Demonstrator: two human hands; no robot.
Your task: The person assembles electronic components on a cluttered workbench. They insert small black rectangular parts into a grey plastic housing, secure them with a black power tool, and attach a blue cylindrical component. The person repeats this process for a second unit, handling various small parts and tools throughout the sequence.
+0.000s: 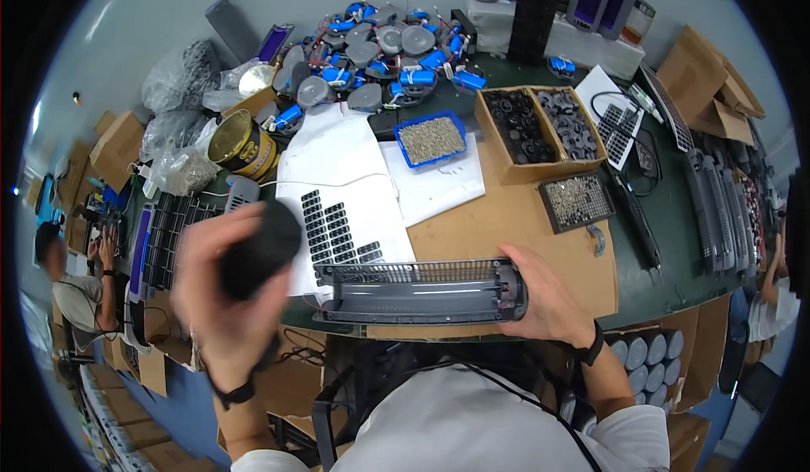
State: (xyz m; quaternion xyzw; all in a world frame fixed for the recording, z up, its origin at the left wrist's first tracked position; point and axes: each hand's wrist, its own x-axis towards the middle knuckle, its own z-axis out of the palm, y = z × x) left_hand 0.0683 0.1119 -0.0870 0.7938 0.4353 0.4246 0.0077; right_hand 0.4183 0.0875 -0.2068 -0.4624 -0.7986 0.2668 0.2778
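Smeared by motion, my left hand is wrapped round a black cylindrical part, raised over the left of the bench. My right hand grips the right end of a long grey plastic housing, which lies crosswise at the bench's near edge. Its hollow side faces up, with a grille along the far side. Just beyond its left half lies a white sheet with rows of black stickers. Brown cardboard spreads out under and behind the housing.
A blue tray of small metal parts, a divided box of black and grey parts and a dark tray of tiny pieces stand beyond. A black power screwdriver lies right. Battery-and-disc assemblies heap at the back.
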